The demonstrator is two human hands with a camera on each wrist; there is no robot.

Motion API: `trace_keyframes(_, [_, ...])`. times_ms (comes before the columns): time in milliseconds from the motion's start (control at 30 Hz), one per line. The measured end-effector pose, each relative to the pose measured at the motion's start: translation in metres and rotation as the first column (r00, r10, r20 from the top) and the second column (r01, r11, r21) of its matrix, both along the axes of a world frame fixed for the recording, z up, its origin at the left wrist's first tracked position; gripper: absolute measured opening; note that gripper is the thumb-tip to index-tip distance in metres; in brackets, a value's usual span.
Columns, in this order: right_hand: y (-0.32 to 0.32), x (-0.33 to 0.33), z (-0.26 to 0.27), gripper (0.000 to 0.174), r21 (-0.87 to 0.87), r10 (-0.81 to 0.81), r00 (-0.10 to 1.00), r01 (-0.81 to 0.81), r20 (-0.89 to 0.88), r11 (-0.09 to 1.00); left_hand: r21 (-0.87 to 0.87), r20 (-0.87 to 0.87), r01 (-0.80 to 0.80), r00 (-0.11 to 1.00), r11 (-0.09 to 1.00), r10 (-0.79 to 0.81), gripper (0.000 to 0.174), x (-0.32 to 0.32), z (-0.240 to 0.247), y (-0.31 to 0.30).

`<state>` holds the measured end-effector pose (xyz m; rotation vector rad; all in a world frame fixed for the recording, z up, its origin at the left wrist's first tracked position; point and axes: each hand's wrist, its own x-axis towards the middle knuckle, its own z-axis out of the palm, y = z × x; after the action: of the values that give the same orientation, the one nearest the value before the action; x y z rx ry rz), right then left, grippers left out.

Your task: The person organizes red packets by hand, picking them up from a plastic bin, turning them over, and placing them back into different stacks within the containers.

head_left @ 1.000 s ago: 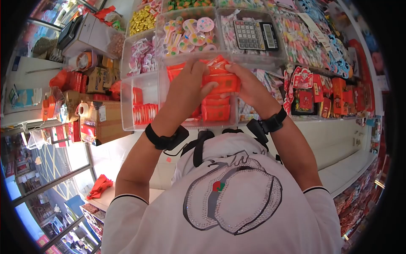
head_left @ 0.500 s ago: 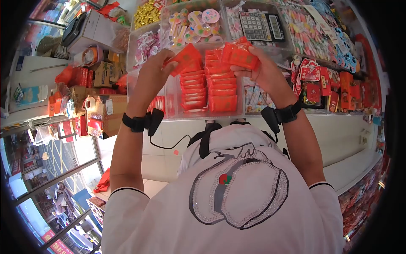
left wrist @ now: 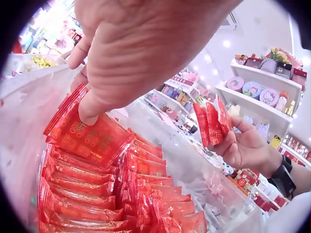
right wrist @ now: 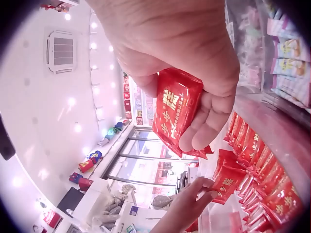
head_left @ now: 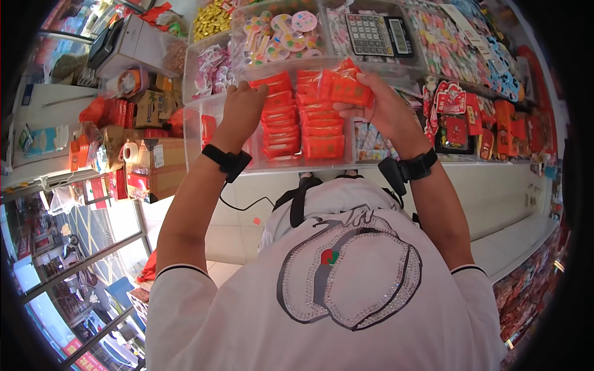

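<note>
My left hand [head_left: 243, 114] pinches a red foil packet [left wrist: 90, 133] with gold print, thumb on its face. That packet leans at the far end of the left of two rows of red packets [head_left: 281, 127] in a clear plastic bin [head_left: 260, 166]. To the right, my right hand [head_left: 390, 111] grips a few similar red packets [right wrist: 177, 107] between thumb and fingers. They are held up over the far end of the right row [head_left: 323, 133], tilted.
Behind the bin, other clear bins hold lollipop-shaped sweets [head_left: 291, 34] and gold-wrapped candies [head_left: 213, 25]. A calculator [head_left: 377, 36] lies on the back right bin. Cardboard boxes [head_left: 162, 167] stand at left; red gift packs [head_left: 455, 127] lie at right.
The hands were together over the bin and have moved apart, splitting the packets between them. Since then, the left hand has brought its packet down to the left row; the right hand stays raised.
</note>
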<state>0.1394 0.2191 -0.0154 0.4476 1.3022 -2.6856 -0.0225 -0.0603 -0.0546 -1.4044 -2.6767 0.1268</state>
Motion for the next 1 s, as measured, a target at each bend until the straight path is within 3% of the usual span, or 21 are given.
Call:
trace_keyframes(233, [-0.001, -0.001, -0.003, 0.040, -0.023, 0.033, 0.999, -0.033, 0.007, 0.999, -0.015, -0.115, 0.057, 0.992, 0.998, -0.058, 0.013, -0.002, -0.013, 0.005])
trace_keyframes(433, [-0.003, -0.001, -0.005, 0.039, -0.032, 0.042, 0.999, -0.042, 0.002, 0.999, -0.141, -0.147, 0.027, 0.988, 0.990, -0.048, 0.015, 0.000, -0.015, 0.007])
trace_keyframes(533, [-0.003, -0.001, -0.004, 0.039, -0.028, 0.046, 0.999, -0.045, 0.004, 0.999, -0.112, -0.179, -0.002, 0.984, 0.994, -0.018, 0.018, 0.002, -0.014, 0.009])
trace_keyframes(733, [-0.002, -0.001, -0.006, 0.039, -0.042, 0.062, 0.998, -0.061, 0.010, 0.997, 0.058, -0.023, 0.059, 0.998, 0.997, -0.058, 0.019, 0.004, -0.015, 0.004])
trace_keyframes(833, [-0.002, -0.004, -0.014, 0.047, -0.034, 0.094, 0.995, -0.094, -0.018, 0.995, -0.054, 0.025, 0.071, 0.997, 0.996, -0.069, 0.020, 0.005, -0.016, 0.000])
trace_keyframes(933, [-0.006, -0.008, -0.016, 0.048, -0.057, 0.096, 0.995, -0.097, -0.016, 0.994, -0.038, 0.119, 0.018, 0.993, 0.999, -0.013, 0.023, 0.011, 0.001, 0.004])
trace_keyframes(1000, [-0.009, -0.010, -0.011, 0.047, -0.078, 0.126, 0.991, -0.129, -0.044, 0.989, 0.076, 0.325, -0.091, 0.944, 0.993, 0.062, 0.026, 0.010, 0.028, 0.013])
